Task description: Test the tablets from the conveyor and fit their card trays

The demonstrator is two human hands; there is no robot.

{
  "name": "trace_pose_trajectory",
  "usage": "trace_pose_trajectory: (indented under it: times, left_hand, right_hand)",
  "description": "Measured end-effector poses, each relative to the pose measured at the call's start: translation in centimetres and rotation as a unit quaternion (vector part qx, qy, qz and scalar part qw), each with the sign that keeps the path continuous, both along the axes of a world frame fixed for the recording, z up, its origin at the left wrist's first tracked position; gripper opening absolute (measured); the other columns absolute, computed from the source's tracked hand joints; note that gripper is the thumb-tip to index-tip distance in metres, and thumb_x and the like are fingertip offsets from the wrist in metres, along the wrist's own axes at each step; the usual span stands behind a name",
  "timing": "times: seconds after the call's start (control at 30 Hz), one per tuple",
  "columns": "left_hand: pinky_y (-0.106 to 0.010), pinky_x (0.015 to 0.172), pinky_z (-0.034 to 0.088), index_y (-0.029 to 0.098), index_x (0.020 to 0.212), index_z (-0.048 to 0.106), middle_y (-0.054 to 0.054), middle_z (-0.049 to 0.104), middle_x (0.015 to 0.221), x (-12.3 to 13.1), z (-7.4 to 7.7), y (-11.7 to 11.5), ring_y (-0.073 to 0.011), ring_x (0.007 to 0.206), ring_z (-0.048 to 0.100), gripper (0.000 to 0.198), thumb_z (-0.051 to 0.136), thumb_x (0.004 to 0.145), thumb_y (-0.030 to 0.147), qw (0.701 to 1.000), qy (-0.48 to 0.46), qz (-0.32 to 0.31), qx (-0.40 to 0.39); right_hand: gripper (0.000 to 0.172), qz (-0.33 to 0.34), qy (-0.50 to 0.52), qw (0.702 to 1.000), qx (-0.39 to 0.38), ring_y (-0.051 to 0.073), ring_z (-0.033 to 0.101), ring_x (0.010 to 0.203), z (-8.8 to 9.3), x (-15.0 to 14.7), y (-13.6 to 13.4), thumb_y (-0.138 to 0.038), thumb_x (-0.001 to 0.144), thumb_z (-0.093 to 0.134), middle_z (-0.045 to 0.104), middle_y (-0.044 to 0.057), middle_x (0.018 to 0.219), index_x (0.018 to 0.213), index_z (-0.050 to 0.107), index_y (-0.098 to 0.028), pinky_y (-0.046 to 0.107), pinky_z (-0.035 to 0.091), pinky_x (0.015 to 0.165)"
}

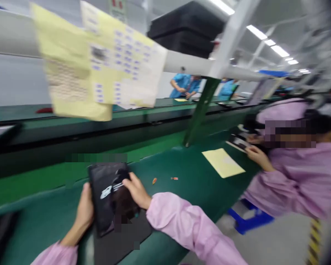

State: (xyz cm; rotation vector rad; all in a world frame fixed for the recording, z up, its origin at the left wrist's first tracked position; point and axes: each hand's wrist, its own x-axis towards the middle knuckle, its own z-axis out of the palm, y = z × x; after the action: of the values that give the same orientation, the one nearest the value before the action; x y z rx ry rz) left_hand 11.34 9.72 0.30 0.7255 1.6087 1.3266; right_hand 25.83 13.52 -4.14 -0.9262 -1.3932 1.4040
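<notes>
A flat black tablet-like panel (106,209) with a glossy, reflecting face and white print lies tilted before me. My left hand (85,209) grips its left edge, the thumb pointing up along the side. From the right, my right hand (138,189) holds the upper right edge, fingers resting on the face. Under the panel's lower end is a dark grey flat sheet or pad (121,243); how the two touch is hidden. Two small orange pieces, one (154,180) nearer my right hand and another (174,178) farther right, lie on the green bench mat (182,204).
A yellow paper (223,162) lies to the right, near a co-worker in pink (300,176) handling a flat device. Yellow sheets (99,70) hang from the rail ahead. A green post (200,114) rises from the bench. A dark object (1,235) sits at left; a blue stool (249,219) stands right.
</notes>
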Motion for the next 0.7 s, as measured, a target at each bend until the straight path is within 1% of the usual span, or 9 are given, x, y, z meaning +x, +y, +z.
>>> trace_pose_trajectory:
  times: [0.03,0.07,0.13,0.2,0.27,0.37,0.47,0.57,0.7]
  left_hand:
    - [-0.039,0.089,0.052,0.008,0.12,0.062,-0.013,0.067,0.114,-0.6,-0.8,0.0,-0.0252,0.104,0.064,0.057,0.028,0.097,0.048,0.999,-0.031,0.004,0.001]
    - [-0.039,0.091,0.052,0.005,0.122,0.06,-0.015,0.068,0.113,-1.2,-1.5,0.1,-0.0264,0.105,0.064,0.061,0.026,0.096,0.048,0.996,-0.09,-0.011,0.015]
    - [-0.04,0.093,0.05,0.003,0.123,0.059,-0.015,0.07,0.11,-2.0,-2.4,0.2,-0.0288,0.107,0.064,0.065,0.032,0.092,0.053,0.982,-0.179,-0.037,0.054]
    - [-0.041,0.095,0.049,0.006,0.121,0.062,-0.014,0.072,0.107,-2.4,-2.3,0.2,-0.0303,0.107,0.064,0.067,0.043,0.086,0.059,0.967,-0.221,-0.049,0.114]
    - [-0.04,0.097,0.047,0.01,0.116,0.065,-0.012,0.072,0.107,-2.6,-1.2,0.2,-0.0301,0.107,0.064,0.065,0.05,0.081,0.063,0.955,-0.221,-0.056,0.19]
    - [-0.038,0.094,0.047,0.013,0.108,0.069,-0.01,0.073,0.103,-2.7,1.4,0.4,-0.0275,0.101,0.066,0.059,0.053,0.079,0.062,0.94,-0.194,-0.063,0.272]
    - [-0.034,0.083,0.05,0.013,0.097,0.071,-0.008,0.074,0.089,-2.4,3.8,0.6,-0.0226,0.085,0.068,0.054,0.048,0.083,0.059,0.937,-0.172,-0.05,0.298]
    - [-0.03,0.074,0.05,0.015,0.09,0.073,-0.006,0.073,0.08,-1.7,5.3,0.5,-0.0184,0.072,0.066,0.053,0.043,0.086,0.058,0.936,-0.157,-0.041,0.313]
    - [-0.029,0.079,0.048,0.016,0.087,0.075,-0.006,0.074,0.084,-1.2,6.4,0.8,-0.019,0.078,0.066,0.048,0.042,0.089,0.052,0.935,-0.102,-0.024,0.34]
  right_hand:
    - [0.037,0.007,0.009,1.0,0.002,0.019,0.057,0.111,-0.2,-0.1,0.1,-0.045,0.087,0.052,0.065,0.007,0.117,0.113,0.057,-0.019,0.035,0.042,0.101]
    - [0.038,0.014,0.019,1.0,0.003,0.02,0.057,0.113,-0.4,-0.2,0.1,-0.046,0.088,0.052,0.064,0.007,0.119,0.115,0.056,-0.02,0.035,0.041,0.102]
    - [0.039,0.021,0.033,0.999,0.008,0.021,0.057,0.115,-0.8,-0.3,0.0,-0.047,0.088,0.051,0.064,0.008,0.121,0.117,0.055,-0.02,0.036,0.041,0.103]
    - [0.04,0.019,0.04,0.999,0.017,0.021,0.057,0.114,-0.8,-0.3,-0.4,-0.049,0.088,0.051,0.065,0.007,0.121,0.117,0.056,-0.021,0.036,0.042,0.102]
    - [0.041,0.014,0.043,0.998,0.033,0.022,0.057,0.115,-0.5,-0.2,-0.8,-0.051,0.087,0.053,0.065,0.006,0.122,0.117,0.057,-0.022,0.035,0.042,0.102]
    - [0.044,0.007,0.044,0.997,0.066,0.022,0.057,0.117,0.0,0.0,-1.5,-0.052,0.086,0.054,0.064,0.005,0.123,0.119,0.057,-0.023,0.034,0.042,0.103]
    - [0.048,-0.009,0.042,0.994,0.098,0.024,0.059,0.112,0.0,0.2,-1.9,-0.055,0.085,0.054,0.066,0.006,0.119,0.12,0.057,-0.022,0.036,0.045,0.099]
    - [0.051,-0.029,0.041,0.991,0.123,0.025,0.06,0.111,0.0,0.4,-1.8,-0.055,0.085,0.054,0.066,0.008,0.119,0.122,0.056,-0.02,0.037,0.045,0.096]
    - [0.05,-0.032,0.052,0.988,0.14,0.026,0.059,0.113,0.5,0.4,-0.5,-0.051,0.087,0.052,0.065,0.009,0.119,0.125,0.054,-0.019,0.038,0.043,0.097]
